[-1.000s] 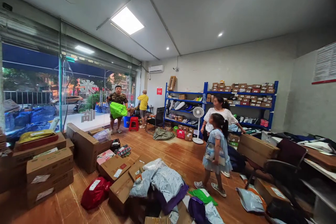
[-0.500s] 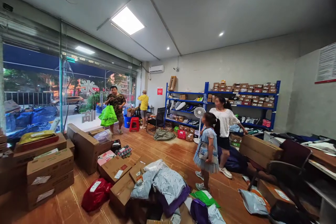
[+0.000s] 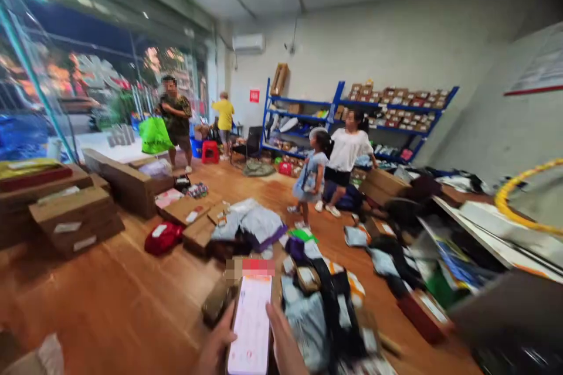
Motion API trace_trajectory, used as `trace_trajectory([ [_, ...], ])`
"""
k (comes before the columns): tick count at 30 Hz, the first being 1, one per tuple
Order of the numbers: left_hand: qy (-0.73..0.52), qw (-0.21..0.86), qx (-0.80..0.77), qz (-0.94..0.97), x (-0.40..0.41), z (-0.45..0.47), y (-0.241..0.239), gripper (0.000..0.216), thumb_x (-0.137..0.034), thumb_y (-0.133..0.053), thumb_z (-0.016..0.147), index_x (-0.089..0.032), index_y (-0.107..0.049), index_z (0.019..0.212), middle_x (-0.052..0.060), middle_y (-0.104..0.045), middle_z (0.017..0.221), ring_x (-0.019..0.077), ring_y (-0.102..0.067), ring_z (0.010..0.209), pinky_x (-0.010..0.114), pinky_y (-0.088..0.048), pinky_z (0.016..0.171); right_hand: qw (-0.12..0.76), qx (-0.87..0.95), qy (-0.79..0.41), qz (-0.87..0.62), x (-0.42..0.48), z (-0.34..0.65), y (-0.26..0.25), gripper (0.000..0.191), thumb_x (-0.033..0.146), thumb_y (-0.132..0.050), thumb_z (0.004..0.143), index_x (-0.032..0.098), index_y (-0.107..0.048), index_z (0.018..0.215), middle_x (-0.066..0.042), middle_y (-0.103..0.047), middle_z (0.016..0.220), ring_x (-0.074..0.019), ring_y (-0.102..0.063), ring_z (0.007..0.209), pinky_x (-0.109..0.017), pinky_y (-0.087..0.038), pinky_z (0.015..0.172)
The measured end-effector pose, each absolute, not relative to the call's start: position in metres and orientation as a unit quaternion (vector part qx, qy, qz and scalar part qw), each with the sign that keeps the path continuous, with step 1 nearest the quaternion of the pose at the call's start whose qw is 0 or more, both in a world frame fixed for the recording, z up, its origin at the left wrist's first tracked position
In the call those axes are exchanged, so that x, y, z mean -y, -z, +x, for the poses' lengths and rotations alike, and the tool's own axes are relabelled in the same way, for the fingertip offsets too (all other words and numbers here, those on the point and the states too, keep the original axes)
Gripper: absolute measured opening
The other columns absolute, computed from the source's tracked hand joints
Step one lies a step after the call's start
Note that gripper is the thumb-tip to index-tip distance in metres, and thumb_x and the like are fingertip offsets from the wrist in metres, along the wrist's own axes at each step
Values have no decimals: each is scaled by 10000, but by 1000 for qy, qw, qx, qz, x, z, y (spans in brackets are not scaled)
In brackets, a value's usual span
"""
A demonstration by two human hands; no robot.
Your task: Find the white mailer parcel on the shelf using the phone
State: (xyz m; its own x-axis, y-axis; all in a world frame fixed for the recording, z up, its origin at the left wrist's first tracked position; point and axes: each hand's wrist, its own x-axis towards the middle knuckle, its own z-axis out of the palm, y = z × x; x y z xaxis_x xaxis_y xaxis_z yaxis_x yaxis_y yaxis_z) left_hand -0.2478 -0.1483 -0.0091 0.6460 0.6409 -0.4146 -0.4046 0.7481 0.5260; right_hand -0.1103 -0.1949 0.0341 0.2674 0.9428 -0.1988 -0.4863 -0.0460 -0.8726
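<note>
Gripping phone [image 3: 250, 328]: L hand [image 3: 217, 341], R hand [image 3: 285, 341] | scrn [image 3: 251, 313] lit, pinkish-white | top prob. orange

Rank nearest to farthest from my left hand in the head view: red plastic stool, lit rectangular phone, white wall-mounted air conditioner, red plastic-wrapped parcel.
1. Phone, in the left hand's grip.
2. Parcel, on floor, ahead left.
3. Stool, farther back, left.
4. Air conditioner, high on far wall.

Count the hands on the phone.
2: the left hand at the left edge of the phone, the right hand at its right edge; both partly hidden.
</note>
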Motion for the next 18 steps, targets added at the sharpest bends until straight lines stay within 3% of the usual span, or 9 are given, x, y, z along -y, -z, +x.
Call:
trace_trajectory([
  [2, -267, 900, -260, 227, 144, -242, 7, 900, -280, -707, 673, -336, -290, 1469, 101, -563, 1342, 327, -638, 987, 321, -556, 544, 656, 226, -530, -488, 194, -102, -43, 764, 750, -711, 571, 170, -661, 1067, -84, -723, 1007, -274, -641, 1001, -393, -486, 910],
  [4, -245, 906, -193, 286, 139, -236, 3, 951, -257, -676, 647, -323, -244, 1491, 94, -534, 1384, 333, -639, 974, 301, -534, 519, 670, 215, -510, -495, 193, -93, -55, 764, 750, -719, 553, 168, -651, 1044, -75, -733, 963, -269, -635, 1020, -360, -487, 889],
  [9, -183, 909, -135, 348, 137, -230, 1, 822, -191, -593, 671, -256, -362, 1457, 51, -580, 1345, 262, -629, 991, 367, -496, 891, 721, 172, -481, -469, 192, -81, -62, 701, 691, -740, 589, 189, -563, 1046, -28, -721, 787, -238, -678, 785, -345, -523, 727],
  [12, -128, 918, -144, 346, 137, -223, 9, 940, -175, -590, 621, -269, -255, 1494, 50, -618, 1296, 235, -658, 821, 379, -494, 853, 739, 134, -450, -483, 188, -78, -55, 682, 695, -758, 556, 205, -517, 965, -19, -708, 749, -226, -673, 703, -346, -523, 693],
  [14, -123, 922, -144, 338, 138, -218, 15, 979, -160, -601, 570, -259, -276, 1488, 50, -647, 1250, 226, -655, 767, 360, -492, 827, 748, 111, -438, -486, 187, -77, -52, 681, 704, -763, 533, 214, -509, 933, -29, -711, 777, -226, -673, 723, -348, -523, 709],
  [18, -152, 925, -154, 312, 139, -213, 16, 906, -162, -580, 582, -244, -363, 1458, 36, -630, 1280, 273, -628, 1006, 327, -471, 877, 753, 125, -451, -463, 197, -72, -55, 716, 742, -708, 570, 231, -532, 1039, -37, -712, 872, -231, -663, 836, -345, -519, 772],
])
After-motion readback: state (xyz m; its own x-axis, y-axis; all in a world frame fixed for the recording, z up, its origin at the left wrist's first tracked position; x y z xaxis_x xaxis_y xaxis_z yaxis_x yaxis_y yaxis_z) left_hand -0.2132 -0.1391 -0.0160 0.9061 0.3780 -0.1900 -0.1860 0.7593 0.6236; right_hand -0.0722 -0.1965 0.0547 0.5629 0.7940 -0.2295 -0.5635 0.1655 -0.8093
